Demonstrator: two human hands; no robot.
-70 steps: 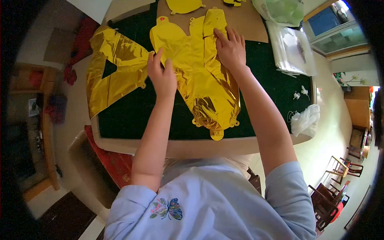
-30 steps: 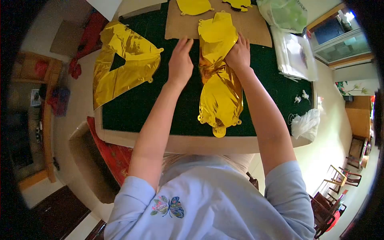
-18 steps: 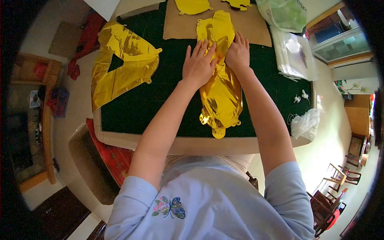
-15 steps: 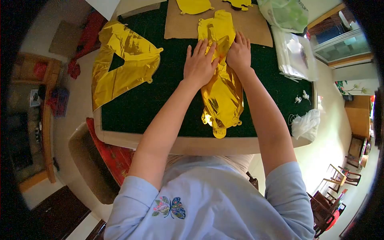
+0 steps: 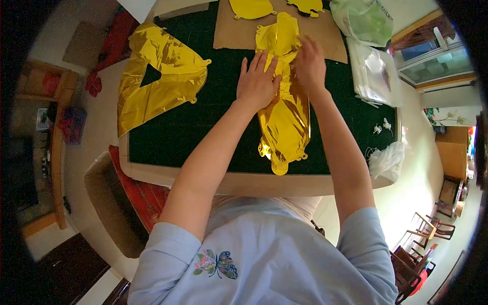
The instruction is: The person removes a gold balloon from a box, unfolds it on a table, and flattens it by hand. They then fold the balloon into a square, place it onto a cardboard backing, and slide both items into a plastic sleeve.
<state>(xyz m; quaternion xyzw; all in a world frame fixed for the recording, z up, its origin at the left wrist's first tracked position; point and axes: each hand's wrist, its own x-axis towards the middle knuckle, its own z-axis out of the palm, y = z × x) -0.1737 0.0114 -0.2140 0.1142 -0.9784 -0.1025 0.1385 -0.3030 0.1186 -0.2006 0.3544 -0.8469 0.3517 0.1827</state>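
Observation:
A flat gold foil balloon (image 5: 285,124), long and crinkled with small tabs, lies lengthwise on the green tabletop in front of me. My left hand (image 5: 258,84) rests on its left middle part, palm down with fingers spread. Along the balloon's right edge is my right hand (image 5: 311,66), its fingers stretched away from me and slightly smeared by motion. Whether the right fingertips touch the foil is hard to see. Left of my hands lies a second gold foil balloon (image 5: 175,61) with a triangular hole, partly over the table's left edge.
Brown cardboard (image 5: 234,35) lies under the far end, bearing more gold foil pieces (image 5: 251,8). At the right are clear plastic sleeves (image 5: 373,71), a green-white bag (image 5: 363,20), small white string ties (image 5: 382,126) and a bundle of white string (image 5: 387,161).
My right hand has shifted slightly right, off the balloon's middle, and its fingers have straightened. The foil there lies flatter. My left hand stays on the balloon.

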